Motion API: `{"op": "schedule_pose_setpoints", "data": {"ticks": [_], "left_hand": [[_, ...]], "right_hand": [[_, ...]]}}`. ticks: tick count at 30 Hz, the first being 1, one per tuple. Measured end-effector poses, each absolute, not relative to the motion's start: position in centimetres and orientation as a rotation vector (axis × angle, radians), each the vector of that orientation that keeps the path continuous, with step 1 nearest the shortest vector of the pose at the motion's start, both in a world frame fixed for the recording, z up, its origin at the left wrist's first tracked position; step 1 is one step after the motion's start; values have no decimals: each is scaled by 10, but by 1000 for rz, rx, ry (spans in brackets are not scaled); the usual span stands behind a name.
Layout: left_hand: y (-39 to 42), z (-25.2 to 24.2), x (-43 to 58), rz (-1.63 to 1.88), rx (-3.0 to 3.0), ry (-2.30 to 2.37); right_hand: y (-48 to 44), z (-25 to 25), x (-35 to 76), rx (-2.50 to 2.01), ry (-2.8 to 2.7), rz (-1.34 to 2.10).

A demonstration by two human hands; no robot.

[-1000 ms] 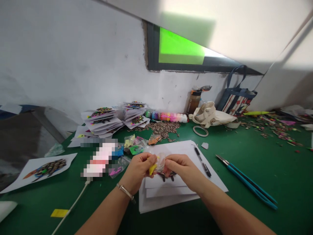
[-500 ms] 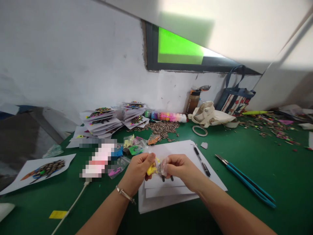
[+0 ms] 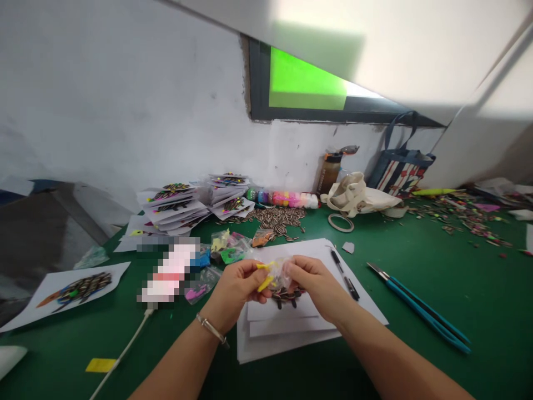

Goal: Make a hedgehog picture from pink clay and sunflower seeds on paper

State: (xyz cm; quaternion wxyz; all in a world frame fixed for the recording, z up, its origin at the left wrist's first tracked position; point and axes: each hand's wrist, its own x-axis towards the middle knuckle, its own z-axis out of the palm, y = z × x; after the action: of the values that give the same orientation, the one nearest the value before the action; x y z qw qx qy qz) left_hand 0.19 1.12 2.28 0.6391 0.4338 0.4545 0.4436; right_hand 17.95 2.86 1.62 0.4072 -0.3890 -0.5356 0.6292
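Above a stack of white paper (image 3: pixel 287 333), my left hand (image 3: pixel 245 282) pinches a yellow piece of soft material (image 3: pixel 265 282). My right hand (image 3: pixel 306 275) has its fingers closed on a clear plastic bag (image 3: pixel 280 273), right beside the yellow piece. Striped seeds (image 3: pixel 287 297) lie on the top sheet under the hands, partly hidden by them. A black pen (image 3: pixel 345 275) rests on the paper to the right. Left of my left hand are small bags of coloured material, one with pink (image 3: pixel 197 290) and one with green (image 3: pixel 232 254).
Blue tweezers (image 3: pixel 425 311) lie at the right. Behind are a seed pile (image 3: pixel 281 221), a tape roll (image 3: pixel 340 223), a cloth bag (image 3: pixel 358 197), a bottle (image 3: pixel 328 173) and stacked seed pictures (image 3: pixel 177 208). A white cable (image 3: pixel 125 350) crosses the left front.
The yellow piece now shows more openly between my left fingers. My right hand has shifted slightly with the plastic bag, and more seeds on the sheet are visible.
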Motion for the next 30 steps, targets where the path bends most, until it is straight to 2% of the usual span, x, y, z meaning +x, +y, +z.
{"op": "schedule_pose_setpoints", "data": {"ticks": [11, 17, 30], "left_hand": [[11, 24, -1, 1024, 1157, 1162], [9, 26, 2, 1039, 1175, 1046], [10, 24, -1, 1046, 1218, 1093]], "right_hand": [[25, 15, 175, -902, -1406, 1653], [27, 15, 176, -919, -1363, 1619], [25, 13, 178, -859, -1426, 1637]]}}
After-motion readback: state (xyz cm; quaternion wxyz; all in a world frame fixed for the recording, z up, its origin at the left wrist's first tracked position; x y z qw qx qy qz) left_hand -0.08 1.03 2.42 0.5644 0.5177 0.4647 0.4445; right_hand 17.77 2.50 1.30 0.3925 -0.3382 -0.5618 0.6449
